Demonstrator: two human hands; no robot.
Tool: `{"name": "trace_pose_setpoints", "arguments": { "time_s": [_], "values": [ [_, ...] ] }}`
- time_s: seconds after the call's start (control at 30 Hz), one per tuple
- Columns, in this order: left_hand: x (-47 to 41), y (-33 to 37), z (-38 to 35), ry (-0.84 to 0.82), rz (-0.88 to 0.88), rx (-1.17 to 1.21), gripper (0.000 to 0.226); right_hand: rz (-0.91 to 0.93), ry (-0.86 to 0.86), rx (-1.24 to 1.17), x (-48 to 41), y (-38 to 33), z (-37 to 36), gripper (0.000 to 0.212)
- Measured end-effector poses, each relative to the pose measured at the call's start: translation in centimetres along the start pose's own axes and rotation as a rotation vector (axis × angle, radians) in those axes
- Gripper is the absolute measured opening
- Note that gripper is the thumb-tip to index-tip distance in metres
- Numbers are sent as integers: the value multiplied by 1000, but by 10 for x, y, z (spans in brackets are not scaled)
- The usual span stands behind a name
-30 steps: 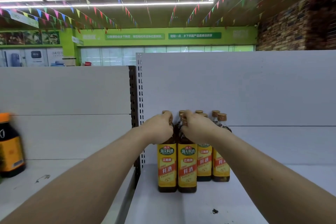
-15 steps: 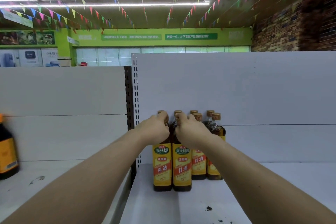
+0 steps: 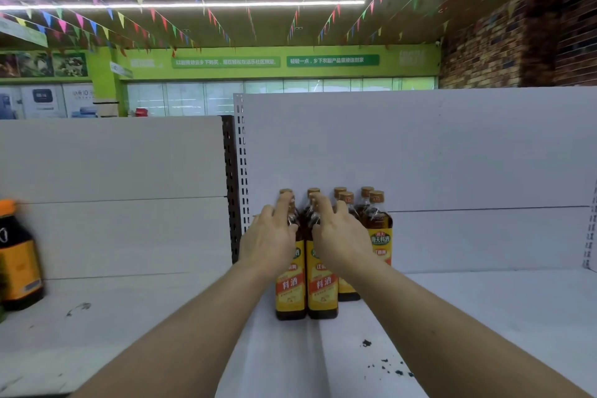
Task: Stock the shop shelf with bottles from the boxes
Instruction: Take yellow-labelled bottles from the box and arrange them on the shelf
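Several brown cooking-wine bottles with yellow labels and gold caps stand in rows at the left end of the white shelf (image 3: 468,310). My left hand (image 3: 269,236) hovers at the neck of the front left bottle (image 3: 290,294), its fingers spread and lifted off the cap. My right hand (image 3: 339,234) is over the neck of the front bottle beside it (image 3: 322,296), fingers also spread and straightened. Neither hand grips a bottle. Two more rows (image 3: 376,223) stand behind and to the right.
A large dark bottle with an orange label (image 3: 17,255) stands at the far left on the neighbouring shelf (image 3: 113,317). A perforated upright (image 3: 239,178) divides the two bays. Dark crumbs (image 3: 384,362) lie on the shelf near my right forearm.
Both hands gripped the necks of the two front bottles before; now their fingers have opened and lifted off. The bottles stand on the shelf.
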State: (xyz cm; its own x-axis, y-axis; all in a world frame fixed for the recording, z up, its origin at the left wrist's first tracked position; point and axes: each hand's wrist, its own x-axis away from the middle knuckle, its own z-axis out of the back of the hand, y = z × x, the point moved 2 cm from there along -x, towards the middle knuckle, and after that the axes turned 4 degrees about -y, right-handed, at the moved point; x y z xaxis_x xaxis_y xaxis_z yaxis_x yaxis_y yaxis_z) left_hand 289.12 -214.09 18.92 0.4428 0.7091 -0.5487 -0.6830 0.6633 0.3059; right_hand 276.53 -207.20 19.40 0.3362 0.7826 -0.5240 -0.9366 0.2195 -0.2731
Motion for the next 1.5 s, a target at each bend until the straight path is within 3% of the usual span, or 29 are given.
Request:
{"name": "trace_pose_setpoints", "arguments": {
  "time_s": [0.1, 0.23, 0.33, 0.4, 0.47, 0.73, 0.93, 1.1, 1.33, 1.5],
  "values": [
    [23, -3, -3, -16, 13, 8, 67, -6, 13, -5, 21, -3, -2, 62],
    [59, -10, -14, -47, 21, 79, 55, -46, 3, 20, 58, -5, -17, 36],
    [82, -17, -22, -221, 42, 29, 26, -141, -194, 93, 85, -2, -36, 13],
    [97, -20, -23, -351, 29, -12, 11, -217, -374, 139, 105, -1, -45, 15],
    [112, -24, -20, -420, 2, -11, 9, -264, -444, 176, 123, -5, -47, 26],
    [173, -43, -7, -487, -150, 141, 47, -413, -268, 133, 204, -43, -28, 36],
    [229, -42, 9, -395, -340, 262, 45, -571, -183, 108, 280, -68, -2, 32],
    [282, -30, 4, -536, -434, 367, 38, -771, -199, 153, 350, -70, 13, 20],
    [351, -5, -33, -784, -585, 289, 43, -984, -289, 180, 445, -50, 37, 25],
    [387, 35, -56, -888, -668, 232, 43, -1121, -263, 184, 507, -24, 59, 23]
  ]
}}
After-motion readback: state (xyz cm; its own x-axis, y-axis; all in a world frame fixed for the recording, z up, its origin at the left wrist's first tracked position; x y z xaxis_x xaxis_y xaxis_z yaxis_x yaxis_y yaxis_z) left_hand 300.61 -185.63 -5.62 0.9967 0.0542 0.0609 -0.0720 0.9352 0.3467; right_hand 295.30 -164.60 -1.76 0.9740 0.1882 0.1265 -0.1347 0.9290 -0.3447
